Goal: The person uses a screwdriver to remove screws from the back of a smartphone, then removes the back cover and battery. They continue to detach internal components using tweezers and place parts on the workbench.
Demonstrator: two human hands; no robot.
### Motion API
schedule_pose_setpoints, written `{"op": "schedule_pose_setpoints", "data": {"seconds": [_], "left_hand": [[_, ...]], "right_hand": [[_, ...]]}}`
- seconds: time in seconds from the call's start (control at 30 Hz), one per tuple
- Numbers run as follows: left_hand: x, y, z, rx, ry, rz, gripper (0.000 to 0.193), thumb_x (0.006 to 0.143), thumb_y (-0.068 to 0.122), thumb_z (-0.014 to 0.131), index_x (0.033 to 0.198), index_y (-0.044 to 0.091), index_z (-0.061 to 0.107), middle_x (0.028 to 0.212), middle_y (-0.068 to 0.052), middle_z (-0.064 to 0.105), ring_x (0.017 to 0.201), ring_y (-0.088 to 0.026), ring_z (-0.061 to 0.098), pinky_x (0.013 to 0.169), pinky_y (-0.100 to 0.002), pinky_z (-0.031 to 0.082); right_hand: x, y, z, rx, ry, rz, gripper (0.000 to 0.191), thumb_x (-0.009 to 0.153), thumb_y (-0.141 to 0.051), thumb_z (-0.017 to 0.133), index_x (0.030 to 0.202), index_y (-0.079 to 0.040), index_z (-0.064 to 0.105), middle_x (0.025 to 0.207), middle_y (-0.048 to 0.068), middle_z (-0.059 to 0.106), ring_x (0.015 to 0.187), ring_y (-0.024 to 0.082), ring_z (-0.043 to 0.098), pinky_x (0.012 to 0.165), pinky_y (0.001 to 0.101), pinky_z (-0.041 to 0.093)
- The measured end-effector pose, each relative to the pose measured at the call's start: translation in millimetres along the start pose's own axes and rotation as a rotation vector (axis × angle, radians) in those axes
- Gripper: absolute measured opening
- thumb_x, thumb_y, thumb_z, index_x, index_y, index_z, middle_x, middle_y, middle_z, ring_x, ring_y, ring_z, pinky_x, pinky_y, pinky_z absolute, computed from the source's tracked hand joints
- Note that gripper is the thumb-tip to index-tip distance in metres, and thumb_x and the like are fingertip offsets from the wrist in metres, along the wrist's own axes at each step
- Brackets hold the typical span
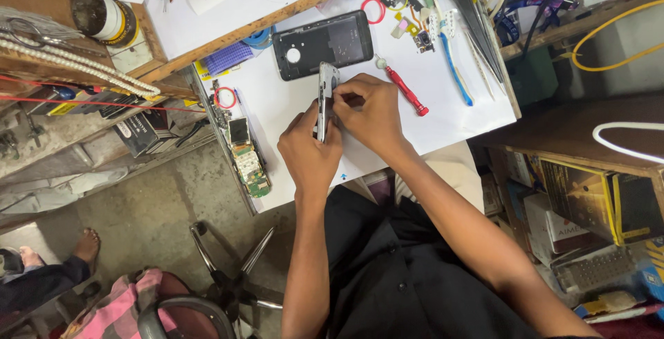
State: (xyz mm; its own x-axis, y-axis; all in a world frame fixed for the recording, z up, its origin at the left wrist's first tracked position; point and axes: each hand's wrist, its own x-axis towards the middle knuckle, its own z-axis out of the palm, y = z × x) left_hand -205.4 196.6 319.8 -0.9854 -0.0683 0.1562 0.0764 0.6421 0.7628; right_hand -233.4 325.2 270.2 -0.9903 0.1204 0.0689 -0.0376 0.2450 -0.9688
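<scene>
Hands [339, 131] around upright phone frame [325, 97]

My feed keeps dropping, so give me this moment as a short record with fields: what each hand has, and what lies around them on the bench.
left hand: grips the phone body, held on edge
right hand: fingers pinch the upper part of the same phone body
behind the hands: black back cover, lying flat, with a round hole
right of the hands: red-handled screwdriver, blue toothbrush, tweezers
left of the hands: green circuit board
surface: white table
</scene>
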Motion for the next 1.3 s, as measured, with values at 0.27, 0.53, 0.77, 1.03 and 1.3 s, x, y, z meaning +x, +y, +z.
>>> {"op": "schedule_pose_setpoints", "data": {"seconds": [0.27, 0.53, 0.77, 1.03, 1.3], "left_hand": [[-1, -19, 0, -0.395, -0.081, -0.247, 0.027, 0.088, 0.001, 0.067, 0.113, 0.001, 0.076, 0.07, -0.002, 0.065, 0.062, -0.007, 0.052, 0.056, -0.026, 0.041], [-10, -31, 16, -0.541, -0.067, -0.118, 0.023, 0.092, -0.004, 0.074, 0.115, -0.004, 0.071, 0.102, -0.006, 0.069, 0.09, -0.01, 0.064, 0.079, -0.024, 0.052], [-3, -24, 5, -0.929, -0.308, -0.297, 0.059, 0.088, -0.001, 0.076, 0.144, -0.002, 0.057, 0.126, -0.01, 0.069, 0.114, -0.014, 0.065, 0.097, -0.028, 0.054], [5, -32, -5, -1.002, -0.431, -0.221, 0.079, 0.085, 0.001, 0.083, 0.155, -0.001, 0.047, 0.134, -0.013, 0.066, 0.118, -0.018, 0.065, 0.104, -0.033, 0.054], [2, -48, 2, -1.004, -0.379, -0.195, 0.075, 0.089, 0.004, 0.081, 0.155, -0.005, 0.047, 0.133, -0.014, 0.068, 0.118, -0.015, 0.064, 0.104, -0.029, 0.053]], "right_hand": [[-16, -23, -6, 0.0, -0.023, 0.095, 0.05, 0.087, -0.015, 0.084, 0.131, 0.0, 0.066, 0.119, 0.015, 0.072, 0.1, 0.02, 0.074, 0.079, 0.0313, 0.065], [2, -46, -13, -0.057, -0.031, 0.324, 0.078, 0.076, -0.026, 0.089, 0.144, -0.008, 0.056, 0.126, 0.015, 0.066, 0.088, 0.02, 0.073, 0.062, 0.03, 0.059], [8, -27, -24, 0.242, -0.169, 0.036, 0.062, 0.092, -0.012, 0.086, 0.147, -0.002, 0.06, 0.133, 0.014, 0.066, 0.11, 0.017, 0.064, 0.09, 0.0269, 0.058], [11, -29, -27, 0.391, -0.317, 0.177, 0.064, 0.093, -0.004, 0.076, 0.151, -0.001, 0.051, 0.137, 0.012, 0.059, 0.101, 0.014, 0.062, 0.077, 0.0276, 0.063], [20, -23, -25, 0.396, -0.381, 0.071, 0.06, 0.096, 0.002, 0.071, 0.151, 0.007, 0.047, 0.158, 0.015, 0.049, 0.111, 0.016, 0.063, 0.082, 0.0299, 0.065]]}}
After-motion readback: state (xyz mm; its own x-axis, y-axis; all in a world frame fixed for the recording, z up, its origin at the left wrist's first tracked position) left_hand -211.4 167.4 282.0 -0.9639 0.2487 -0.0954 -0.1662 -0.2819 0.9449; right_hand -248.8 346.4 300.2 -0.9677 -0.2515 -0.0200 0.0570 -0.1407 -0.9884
